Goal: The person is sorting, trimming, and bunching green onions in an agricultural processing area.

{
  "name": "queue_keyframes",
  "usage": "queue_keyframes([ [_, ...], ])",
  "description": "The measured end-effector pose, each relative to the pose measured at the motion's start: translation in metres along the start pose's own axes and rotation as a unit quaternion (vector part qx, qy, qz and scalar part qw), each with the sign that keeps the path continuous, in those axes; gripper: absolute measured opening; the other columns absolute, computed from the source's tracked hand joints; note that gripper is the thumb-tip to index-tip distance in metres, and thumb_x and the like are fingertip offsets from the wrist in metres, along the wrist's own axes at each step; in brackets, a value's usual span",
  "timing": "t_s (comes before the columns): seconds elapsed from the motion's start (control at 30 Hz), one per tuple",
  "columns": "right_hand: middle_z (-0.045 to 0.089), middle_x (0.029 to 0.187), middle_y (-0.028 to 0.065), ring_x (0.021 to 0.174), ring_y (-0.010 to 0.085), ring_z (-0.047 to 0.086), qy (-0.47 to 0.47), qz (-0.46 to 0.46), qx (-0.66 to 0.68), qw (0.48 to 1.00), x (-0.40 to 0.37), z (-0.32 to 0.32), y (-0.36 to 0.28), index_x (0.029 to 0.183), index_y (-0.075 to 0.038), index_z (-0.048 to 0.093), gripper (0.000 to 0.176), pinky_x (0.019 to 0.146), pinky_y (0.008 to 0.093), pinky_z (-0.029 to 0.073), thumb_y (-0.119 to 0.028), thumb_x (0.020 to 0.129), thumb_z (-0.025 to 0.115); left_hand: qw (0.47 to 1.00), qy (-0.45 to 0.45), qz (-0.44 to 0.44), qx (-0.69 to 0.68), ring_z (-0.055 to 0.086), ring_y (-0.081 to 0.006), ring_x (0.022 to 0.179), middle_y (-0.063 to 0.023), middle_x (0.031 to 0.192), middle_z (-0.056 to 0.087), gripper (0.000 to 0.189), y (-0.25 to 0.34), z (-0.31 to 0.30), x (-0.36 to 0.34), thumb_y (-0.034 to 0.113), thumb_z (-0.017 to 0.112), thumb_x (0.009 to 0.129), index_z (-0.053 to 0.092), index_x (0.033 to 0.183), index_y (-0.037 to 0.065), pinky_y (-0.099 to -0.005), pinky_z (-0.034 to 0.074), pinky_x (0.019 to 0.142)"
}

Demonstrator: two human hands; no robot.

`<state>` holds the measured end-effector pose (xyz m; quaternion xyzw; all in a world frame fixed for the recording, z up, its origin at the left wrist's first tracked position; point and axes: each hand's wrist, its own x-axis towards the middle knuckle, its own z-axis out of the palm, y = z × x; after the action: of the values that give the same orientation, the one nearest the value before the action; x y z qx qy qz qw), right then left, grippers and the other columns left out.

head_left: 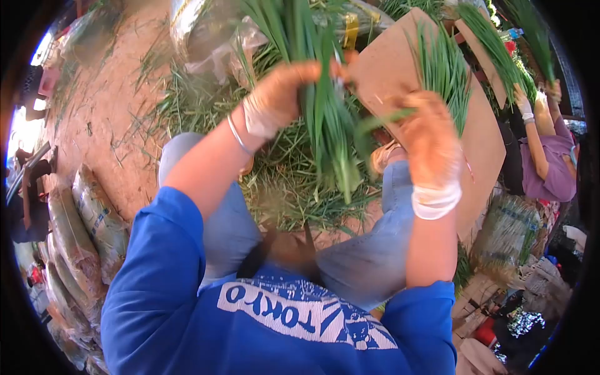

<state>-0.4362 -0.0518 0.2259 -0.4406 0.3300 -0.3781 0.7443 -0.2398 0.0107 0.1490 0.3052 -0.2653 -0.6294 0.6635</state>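
My left hand (290,84), in an orange-stained glove with a white cuff, is closed around a bunch of garlic chives (322,119). The long flat leaves rise past the top edge, and the pale stem ends hang down between my knees. To the right, my right hand (428,131), gloved the same way and blurred by motion, pinches a loose green chive leaf (397,115) beside the bunch. Behind that hand, another pile of chives (444,75) lies on a brown board (387,62). Cut trimmings (281,181) cover the floor below both hands.
Filled plastic bags (75,231) are stacked at the left. A clear plastic-wrapped bundle (200,37) lies ahead. At the right, a co-worker in a purple top (550,162) holds chives. A wrapped bundle (506,231) sits near that person.
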Motion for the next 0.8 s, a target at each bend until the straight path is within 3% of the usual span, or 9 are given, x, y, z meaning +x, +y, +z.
queue_keyframes([
  [0.13,0.065,0.081,0.0096,0.083,0.0228,0.062,0.081,-0.097,0.171,0.977,-0.015,-0.003,-0.039,0.090,-0.001,0.058,0.013,0.072,0.0303,0.048,-0.012,0.088,0.051,0.964,-0.113,0.142,-0.192,0.053,-0.0367,0.109,-0.0137,0.122,0.053,0.030,0.025,-0.052,0.028,0.029,0.063,0.079,0.065,0.097,0.005,-0.0537,0.053,0.081],
  [0.23,0.059,0.055,0.0071,0.039,0.0142,0.053,-0.302,-0.008,0.359,0.883,-0.011,-0.065,-0.058,0.076,-0.006,0.043,0.015,0.053,0.0350,0.051,-0.010,0.090,0.046,0.962,-0.014,0.135,-0.237,0.059,-0.0330,0.103,-0.0183,0.109,0.061,0.025,0.058,-0.060,0.022,0.026,0.054,0.085,0.066,0.098,0.007,-0.0464,0.053,0.082],
  [0.37,0.056,0.050,0.0064,0.028,0.0107,0.042,-0.261,-0.052,0.286,0.920,-0.010,-0.088,-0.049,0.078,-0.005,0.042,0.015,0.040,0.0279,0.046,-0.011,0.091,0.043,0.972,-0.028,0.160,-0.169,0.062,-0.0305,0.096,-0.0187,0.101,0.064,0.025,0.070,-0.062,0.017,0.025,0.053,0.086,0.066,0.097,0.007,-0.0434,0.052,0.083],
  [0.43,0.056,0.051,0.0073,0.028,0.0107,0.043,-0.218,-0.067,0.299,0.927,-0.014,-0.098,-0.055,0.079,-0.004,0.042,0.013,0.031,0.0237,0.038,-0.009,0.091,0.045,0.960,0.058,0.233,-0.144,0.062,-0.0290,0.092,-0.0183,0.101,0.064,0.027,0.068,-0.067,0.019,0.024,0.052,0.085,0.064,0.098,0.003,-0.0417,0.052,0.082],
  [0.57,0.055,0.053,0.0086,0.024,0.0112,0.038,-0.382,-0.049,0.353,0.853,-0.012,-0.113,-0.058,0.069,-0.004,0.043,0.018,0.028,0.0226,0.034,-0.005,0.086,0.048,0.952,0.046,0.224,-0.204,0.057,-0.0252,0.093,-0.0129,0.100,0.062,0.029,0.075,-0.083,0.020,0.023,0.054,0.084,0.062,0.101,0.000,-0.0382,0.048,0.083],
  [0.67,0.061,0.074,0.0159,0.057,0.0224,0.062,-0.266,0.162,0.092,0.946,-0.022,-0.094,-0.028,0.090,0.001,0.058,0.011,0.048,0.0356,0.051,-0.003,0.080,0.056,0.943,-0.005,0.210,-0.256,0.055,-0.0219,0.093,-0.0086,0.104,0.058,0.028,0.071,-0.072,0.020,0.025,0.056,0.083,0.060,0.100,0.002,-0.0370,0.048,0.081],
  [0.7,0.062,0.083,0.0155,0.074,0.0235,0.061,-0.291,0.074,-0.174,0.938,-0.019,-0.065,-0.016,0.098,0.002,0.059,0.019,0.063,0.0356,0.050,-0.004,0.080,0.058,0.940,-0.057,0.180,-0.284,0.054,-0.0210,0.092,-0.0075,0.105,0.057,0.029,0.070,-0.068,0.019,0.026,0.057,0.083,0.059,0.101,0.004,-0.0370,0.049,0.080],
  [0.73,0.063,0.093,0.0152,0.091,0.0245,0.061,-0.291,-0.019,-0.427,0.856,-0.014,-0.038,-0.006,0.106,0.002,0.059,0.027,0.077,0.0357,0.050,-0.005,0.080,0.060,0.943,-0.156,0.144,-0.255,0.054,-0.0206,0.092,-0.0052,0.104,0.055,0.033,0.072,-0.075,0.022,0.030,0.058,0.083,0.055,0.106,0.007,-0.0366,0.049,0.077],
  [0.8,0.061,0.108,0.0121,0.104,0.0233,0.056,-0.245,-0.049,-0.579,0.776,-0.013,-0.022,0.004,0.113,0.001,0.057,0.033,0.091,0.0301,0.042,-0.006,0.080,0.062,0.950,-0.139,0.166,-0.225,0.054,-0.0205,0.091,-0.0044,0.102,0.054,0.032,0.069,-0.067,0.023,0.031,0.057,0.083,0.055,0.106,0.008,-0.0360,0.049,0.076],
])
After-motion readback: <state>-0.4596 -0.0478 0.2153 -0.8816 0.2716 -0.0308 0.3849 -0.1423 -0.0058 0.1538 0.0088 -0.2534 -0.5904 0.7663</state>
